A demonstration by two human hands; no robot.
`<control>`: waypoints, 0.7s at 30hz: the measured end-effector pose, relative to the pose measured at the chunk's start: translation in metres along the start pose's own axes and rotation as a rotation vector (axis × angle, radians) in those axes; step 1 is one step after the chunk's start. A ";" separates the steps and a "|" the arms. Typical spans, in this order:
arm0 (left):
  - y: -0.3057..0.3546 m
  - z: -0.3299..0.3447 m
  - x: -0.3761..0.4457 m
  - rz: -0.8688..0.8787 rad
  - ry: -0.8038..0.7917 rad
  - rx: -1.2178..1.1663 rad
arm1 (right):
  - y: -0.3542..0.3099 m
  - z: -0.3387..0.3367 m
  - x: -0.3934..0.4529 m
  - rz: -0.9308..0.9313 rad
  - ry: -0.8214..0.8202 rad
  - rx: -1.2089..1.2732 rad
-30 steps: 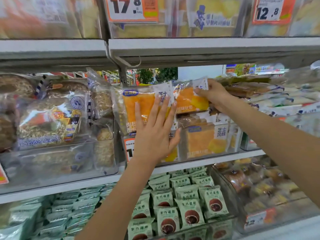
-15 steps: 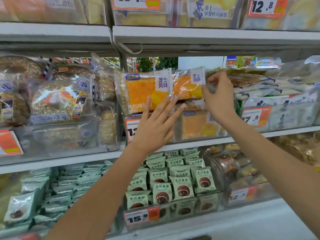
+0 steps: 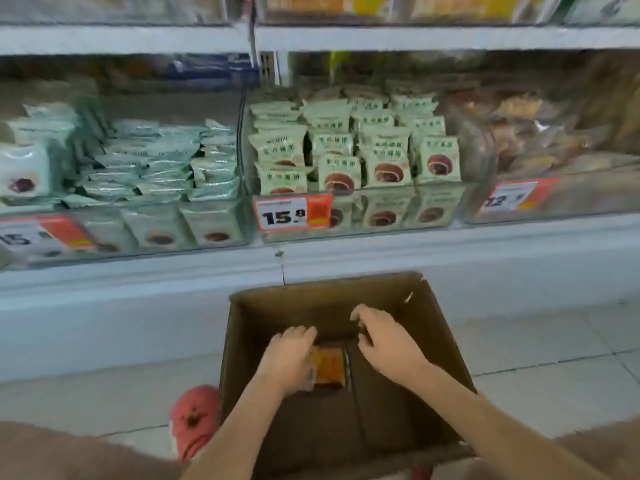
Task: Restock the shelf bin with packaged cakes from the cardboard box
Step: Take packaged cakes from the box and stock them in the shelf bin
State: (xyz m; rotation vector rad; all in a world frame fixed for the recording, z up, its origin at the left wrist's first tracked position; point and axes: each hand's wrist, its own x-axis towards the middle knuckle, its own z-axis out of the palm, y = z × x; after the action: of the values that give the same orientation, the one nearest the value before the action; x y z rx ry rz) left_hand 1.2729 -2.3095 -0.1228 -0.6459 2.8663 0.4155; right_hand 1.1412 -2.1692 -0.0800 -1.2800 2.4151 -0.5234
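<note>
An open cardboard box [image 3: 446,341] stands on the floor in front of the shelving. Deep inside lies an orange packaged cake [image 3: 329,367] in clear wrap. My left hand [image 3: 287,355] reaches into the box and its fingers curl over the cake's left edge. My right hand [image 3: 384,337] hovers inside the box just right of the cake, fingers loosely bent, holding nothing. The rest of the box floor looks dark and bare. The upper shelf bin with the orange cakes is out of view.
Clear bins of green wrapped pastries [image 3: 356,150] fill the lowest shelf, with a 15.8 price tag [image 3: 292,214] on the front. A bin of brown baked goods [image 3: 526,133] sits to the right. A red shoe [image 3: 195,420] is left of the box on the tiled floor.
My view has dropped from the upper shelf to the box on the floor. Both hands left the cakes in the shelf bin and now reach into the box.
</note>
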 end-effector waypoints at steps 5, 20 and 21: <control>-0.026 0.086 -0.025 -0.457 -0.186 -0.457 | 0.027 0.082 0.012 0.357 -0.423 0.059; -0.033 0.150 0.045 -0.794 -0.205 -0.812 | 0.057 0.176 0.062 0.542 -0.507 0.264; -0.030 0.151 0.046 -0.803 -0.177 -0.812 | 0.059 0.174 0.064 0.528 -0.501 0.271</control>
State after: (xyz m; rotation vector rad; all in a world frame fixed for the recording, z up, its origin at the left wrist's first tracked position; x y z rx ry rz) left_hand 1.2610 -2.3072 -0.2829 -1.6585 1.9335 1.3745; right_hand 1.1484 -2.2190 -0.2679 -0.5378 2.0456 -0.3116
